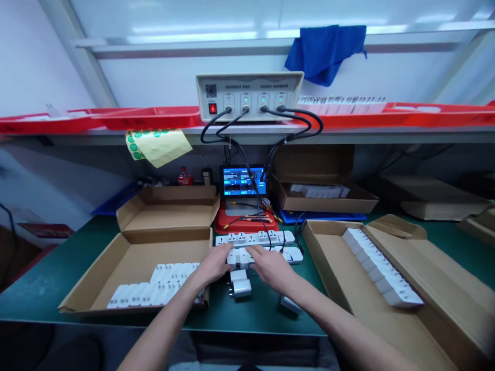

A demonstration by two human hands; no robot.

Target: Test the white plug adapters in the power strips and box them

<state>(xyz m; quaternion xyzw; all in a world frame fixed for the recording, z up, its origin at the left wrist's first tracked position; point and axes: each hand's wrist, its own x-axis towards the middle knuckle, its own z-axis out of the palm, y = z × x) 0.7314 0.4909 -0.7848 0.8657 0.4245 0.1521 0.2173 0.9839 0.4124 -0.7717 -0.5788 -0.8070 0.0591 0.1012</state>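
My left hand pinches a white plug adapter at the front white power strip. Close beside it, my right hand has its fingers around a second white plug adapter on the same strip. Whether either adapter is fully seated is hidden by my fingers. Two loose white adapters lie on the green table just below my hands, prongs pointing left. Under my right forearm another adapter is partly covered. Behind the front strip runs a second power strip with bare sockets.
Open cardboard boxes with rows of white adapters stand left and right. A lit screen and a red tray with cables are behind the strips. Black cables hang from a tester box on the shelf.
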